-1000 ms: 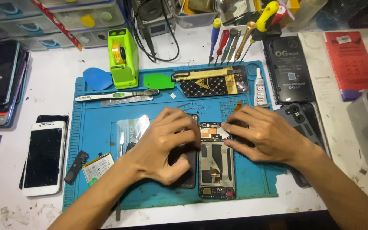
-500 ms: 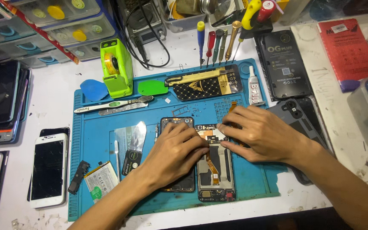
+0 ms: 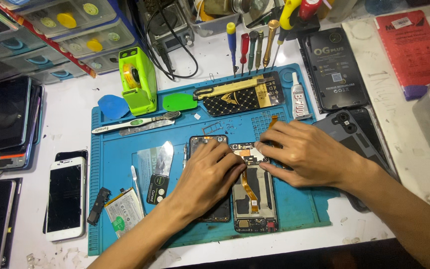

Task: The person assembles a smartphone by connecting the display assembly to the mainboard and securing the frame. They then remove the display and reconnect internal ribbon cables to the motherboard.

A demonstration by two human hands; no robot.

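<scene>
An opened phone frame (image 3: 255, 199) with an orange flex cable lies on the blue work mat (image 3: 304, 209). My right hand (image 3: 307, 152) rests on its top right, fingertips pinched at the board near the top. My left hand (image 3: 210, 174) lies over a dark phone part (image 3: 207, 142) beside the frame, fingers reaching onto the frame's top left. What the fingertips grip is hidden.
On the mat lie a battery (image 3: 124, 211), a metal spatula (image 3: 161, 164), tweezers (image 3: 134, 180), a toothbrush (image 3: 130, 124), picks and a glue tube (image 3: 298, 97). A green tape dispenser (image 3: 138, 82), screwdrivers (image 3: 250, 47), several phones at left, and back covers (image 3: 334, 67) at right surround it.
The view has shifted slightly. Both hands stay on the opened phone, with my left fingers crept a little further onto its top edge.
</scene>
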